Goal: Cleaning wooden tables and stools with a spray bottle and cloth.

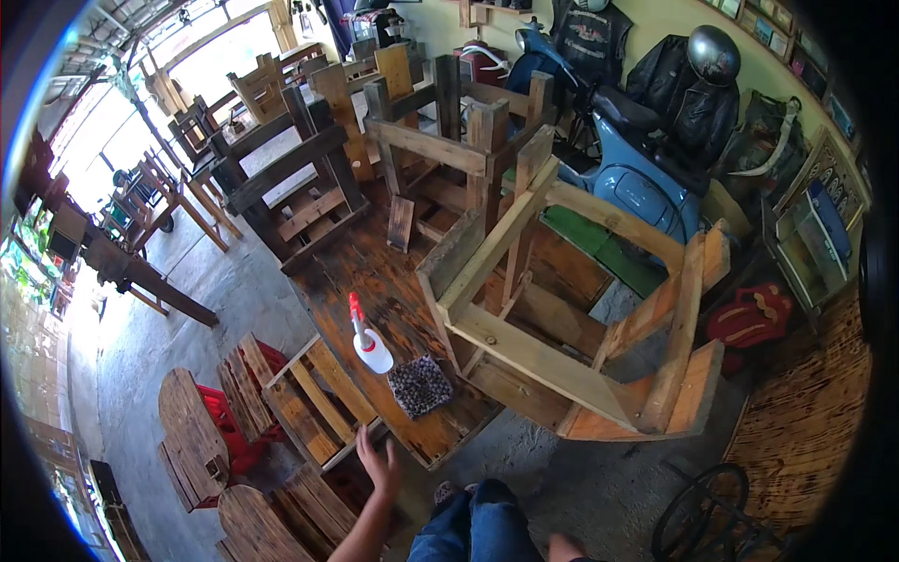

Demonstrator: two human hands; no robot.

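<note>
My left hand (378,464) is held out with its fingers apart and nothing in it, by the near end of a slatted wooden seat (323,400). My right hand (564,546) shows only in part at the bottom edge, beside my knee; its fingers cannot be made out. On the wooden table (435,439) stand a white spray bottle (373,353) with a red trigger head and, touching or close beside it, a dark nubby cloth or mat (420,386). An upturned wooden chair (534,351) rests on the table's right side, its legs sticking out.
More upturned wooden chairs (428,144) stand at the table's far end. Behind it is a blue motor scooter (639,175). Low stools with wooden tops (189,421) and red crates stand at the left. A black wheel-like metal frame (702,513) is at the lower right.
</note>
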